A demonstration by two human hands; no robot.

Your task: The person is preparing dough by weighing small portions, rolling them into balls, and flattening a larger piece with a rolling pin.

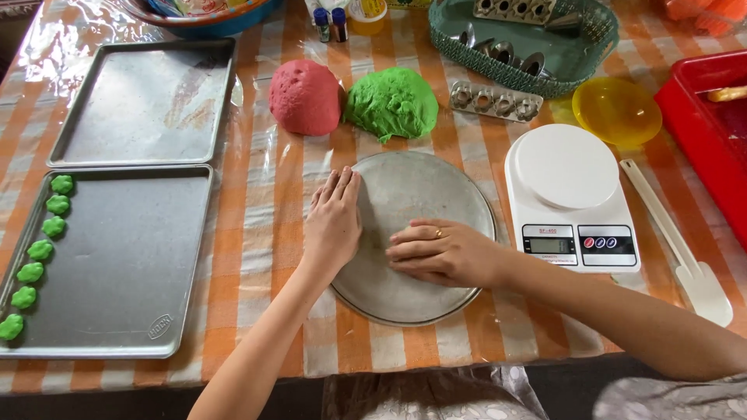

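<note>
On the orange-checked table (257, 233), both hands (389, 237) rest flat, unclenched, on a round metal plate (420, 190).

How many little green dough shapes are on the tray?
7. The green dough shapes run in a line down the left edge of the nearer baking tray. None look hidden.

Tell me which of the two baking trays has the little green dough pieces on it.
The nearer baking tray, left of the left hand. Green dough pieces line its left edge; the farther tray holds none.
</note>
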